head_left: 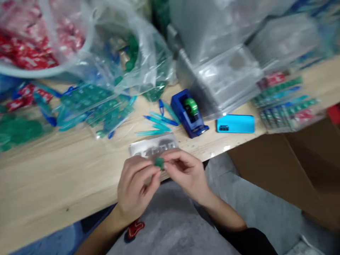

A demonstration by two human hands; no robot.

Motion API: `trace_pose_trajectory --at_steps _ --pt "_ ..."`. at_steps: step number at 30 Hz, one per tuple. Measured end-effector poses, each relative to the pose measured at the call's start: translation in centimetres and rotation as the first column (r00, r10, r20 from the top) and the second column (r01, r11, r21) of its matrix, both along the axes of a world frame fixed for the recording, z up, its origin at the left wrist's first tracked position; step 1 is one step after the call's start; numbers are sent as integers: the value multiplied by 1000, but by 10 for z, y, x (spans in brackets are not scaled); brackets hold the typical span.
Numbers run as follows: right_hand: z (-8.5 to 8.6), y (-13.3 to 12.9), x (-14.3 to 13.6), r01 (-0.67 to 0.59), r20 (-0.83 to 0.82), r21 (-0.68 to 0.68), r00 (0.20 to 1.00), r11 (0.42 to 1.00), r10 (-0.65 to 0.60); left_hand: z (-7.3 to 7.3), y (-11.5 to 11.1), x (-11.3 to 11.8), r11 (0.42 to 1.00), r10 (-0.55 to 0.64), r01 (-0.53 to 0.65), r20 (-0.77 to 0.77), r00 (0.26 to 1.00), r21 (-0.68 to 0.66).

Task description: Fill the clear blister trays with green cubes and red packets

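Between the fingertips of both hands is a small green translucent piece (159,163), squarish and too blurred to name more exactly. My left hand (139,182) pinches it from the left, and my right hand (186,171) pinches it from the right. Just beyond the fingers, a clear plastic tray (136,148) with moulded hollows lies at the table's front edge, partly covered by my hands. Several thin turquoise and blue plastic pieces (159,122) are scattered past the tray. A blue tape dispenser (183,109) with a green roll stands to their right.
A blue phone (236,124) lies near the front edge of the wooden table (66,170). Stacked clear trays (225,74) and filled packs (289,109) sit at the right. A tub (42,72) of red packets, plastic bags (154,53) and green pieces (20,129) crowd the left. Below right is a cardboard box (268,166).
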State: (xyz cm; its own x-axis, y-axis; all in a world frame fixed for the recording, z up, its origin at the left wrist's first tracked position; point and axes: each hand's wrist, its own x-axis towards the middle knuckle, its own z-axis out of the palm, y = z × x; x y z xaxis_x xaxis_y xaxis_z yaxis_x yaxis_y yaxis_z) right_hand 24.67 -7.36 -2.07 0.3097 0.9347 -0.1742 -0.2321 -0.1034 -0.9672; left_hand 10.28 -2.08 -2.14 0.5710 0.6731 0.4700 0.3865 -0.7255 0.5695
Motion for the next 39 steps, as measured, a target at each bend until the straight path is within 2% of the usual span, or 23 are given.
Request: trace_pose_trajectory --at_steps 4,7,9,11,13,15,16,17,20,22,24,25,26,27,28,31,33,34,36,39 --pt "-8 -2 3 -60 -106 -45 993 997 55 -5 2 0 985 -58 64 -42 997 159" --pt "-12 -5 7 -74 -202 -66 978 995 59 -9 4 3 968 -123 130 -45 991 216" --pt "-12 -9 9 -69 -181 -63 982 996 56 -11 4 5 959 -160 169 -56 985 228" --pt "-12 -11 11 -52 -82 -50 996 997 48 -13 2 6 957 -184 191 -53 982 220" --pt "-11 -13 12 -38 28 -27 999 999 39 -15 -2 7 974 -197 196 -6 980 116" --pt "-10 -13 13 -19 68 -7 997 1000 20 -16 -7 10 979 -143 156 103 984 -129" --pt "-10 -14 14 -7 56 -8 998 1000 7 -15 -10 11 952 -81 124 159 984 -280" --pt "-10 -14 14 5 30 -19 1000 1000 -5 -14 -13 14 901 0 89 206 978 -424" --pt "-8 -14 15 46 -45 -72 998 996 -49 -9 -18 22 689 267 34 297 917 -724" --pt "-6 -13 16 59 -51 -80 997 995 -63 -7 -17 28 537 412 79 342 844 -840" --pt "-4 -12 17 63 -52 -57 996 996 -66 -6 -14 31 395 487 165 358 796 -904" --pt "-3 -11 18 60 -60 -39 996 997 -63 -5 -13 31 344 500 199 359 788 -917" --pt "-2 -10 18 56 -71 -22 996 998 -57 -5 -12 30 323 501 214 358 788 -922" --pt "-1 -10 17 47 -85 -12 995 999 -48 -4 -11 29 336 485 206 356 798 -919" --pt "0 -10 17 34 -96 -4 995 999 -34 -4 -10 26 389 457 180 359 813 -903" --pt "2 -9 14 -22 -94 19 995 1000 24 -2 -9 17 651 301 91 367 880 -754" --pt "2 -8 12 -31 -63 24 997 999 33 1 -8 12 770 175 89 343 923 -632" --pt "1 -7 10 -30 -53 19 998 999 31 2 -7 10 799 125 101 329 936 -592" --pt "0 -5 5 -28 -47 -3 999 1000 27 4 -7 6 807 65 128 303 951 -576" --pt "-6 -1 -5 -54 -19 -31 998 998 54 2 -9 -3 756 81 144 310 947 -638"
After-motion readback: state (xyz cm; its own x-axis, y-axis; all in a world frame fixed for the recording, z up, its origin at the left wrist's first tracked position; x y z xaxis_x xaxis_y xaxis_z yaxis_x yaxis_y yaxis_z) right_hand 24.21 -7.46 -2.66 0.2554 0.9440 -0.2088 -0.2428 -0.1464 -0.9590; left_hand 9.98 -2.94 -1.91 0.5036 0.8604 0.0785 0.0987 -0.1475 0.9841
